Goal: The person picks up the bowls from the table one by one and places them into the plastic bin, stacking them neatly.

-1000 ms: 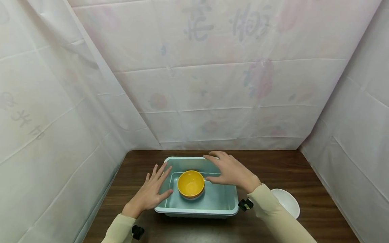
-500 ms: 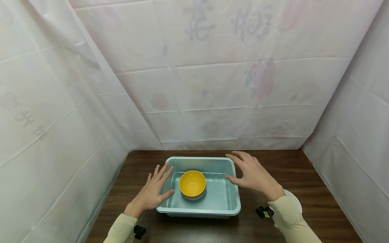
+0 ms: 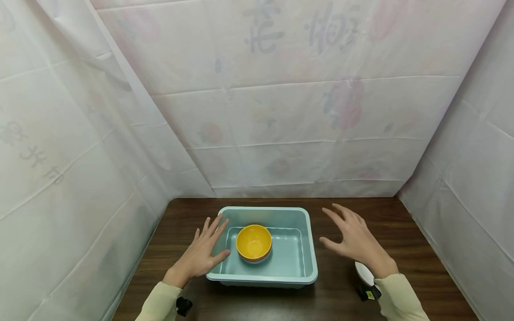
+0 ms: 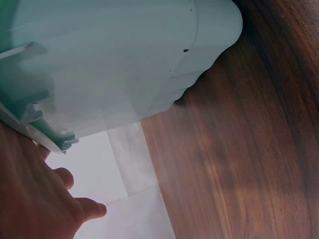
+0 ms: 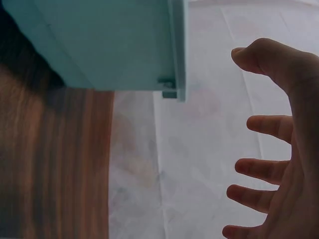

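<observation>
A pale blue-green plastic basin (image 3: 277,280) stands on the table in the head view. Inside it, left of centre, sits a yellow bowl (image 3: 254,243), with a paler rim showing below it. My left hand (image 3: 198,256) is at the basin's left rim, fingers spread and thumb over the inside. From the left wrist view, its fingers lie right at the rim, beside the outer wall (image 4: 109,64). My right hand (image 3: 359,238) hovers right of the basin with spread, slightly bent fingers. It holds nothing, and the right wrist view shows a gap between it and the basin (image 5: 109,45).
A white dish (image 3: 363,273) rests on the dark wooden table (image 3: 421,267), partly hidden by my right wrist. White printed sheets (image 3: 281,165) hang as walls at the back and both sides. Wrist cameras (image 3: 183,306) sit under both sleeves.
My right hand has moved right, from above the basin's right part to beside it over the table, and its arm now covers part of the white dish. The left hand stays at the rim.
</observation>
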`<state>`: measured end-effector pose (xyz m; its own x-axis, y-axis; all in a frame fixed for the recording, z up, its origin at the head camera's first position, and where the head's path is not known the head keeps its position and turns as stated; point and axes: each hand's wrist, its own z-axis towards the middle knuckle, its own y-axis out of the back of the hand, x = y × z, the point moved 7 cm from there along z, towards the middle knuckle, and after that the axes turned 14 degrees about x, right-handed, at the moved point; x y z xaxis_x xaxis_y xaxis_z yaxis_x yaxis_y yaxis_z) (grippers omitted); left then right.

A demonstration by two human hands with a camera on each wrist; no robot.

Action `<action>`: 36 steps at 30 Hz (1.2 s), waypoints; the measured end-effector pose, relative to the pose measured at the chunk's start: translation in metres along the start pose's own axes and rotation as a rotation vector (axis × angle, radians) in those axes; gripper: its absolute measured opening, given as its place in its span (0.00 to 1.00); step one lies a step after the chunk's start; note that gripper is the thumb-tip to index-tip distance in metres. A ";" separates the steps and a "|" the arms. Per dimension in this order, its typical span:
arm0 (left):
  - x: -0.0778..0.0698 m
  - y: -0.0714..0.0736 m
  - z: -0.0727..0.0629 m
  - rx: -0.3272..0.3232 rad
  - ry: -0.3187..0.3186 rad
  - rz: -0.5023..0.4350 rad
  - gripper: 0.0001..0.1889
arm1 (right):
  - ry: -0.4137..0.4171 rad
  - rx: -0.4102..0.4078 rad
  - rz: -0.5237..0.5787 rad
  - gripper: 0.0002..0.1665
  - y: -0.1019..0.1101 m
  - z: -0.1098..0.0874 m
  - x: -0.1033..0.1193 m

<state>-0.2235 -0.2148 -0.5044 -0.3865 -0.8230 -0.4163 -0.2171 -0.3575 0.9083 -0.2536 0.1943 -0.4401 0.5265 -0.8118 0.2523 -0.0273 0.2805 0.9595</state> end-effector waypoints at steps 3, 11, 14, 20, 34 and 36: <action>0.000 0.000 0.001 0.000 0.002 -0.003 0.44 | -0.015 -0.014 0.005 0.48 -0.002 -0.006 -0.006; 0.000 0.000 0.001 0.000 0.008 0.000 0.44 | -0.094 0.023 0.005 0.49 -0.015 -0.020 -0.021; 0.000 0.000 0.000 -0.001 0.006 -0.007 0.44 | -0.117 0.034 0.012 0.50 -0.019 -0.024 -0.025; 0.000 -0.001 0.000 0.015 0.012 -0.020 0.44 | -0.155 0.046 0.004 0.52 -0.028 -0.031 -0.032; -0.001 -0.001 0.000 0.000 -0.002 -0.019 0.44 | -0.216 0.083 -0.007 0.53 -0.057 -0.056 -0.054; 0.000 -0.001 0.000 0.005 0.000 -0.022 0.44 | -0.223 0.085 -0.002 0.53 -0.060 -0.060 -0.058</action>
<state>-0.2233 -0.2141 -0.5051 -0.3812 -0.8150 -0.4365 -0.2298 -0.3738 0.8986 -0.2321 0.2554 -0.5200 0.3258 -0.9081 0.2631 -0.1030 0.2425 0.9647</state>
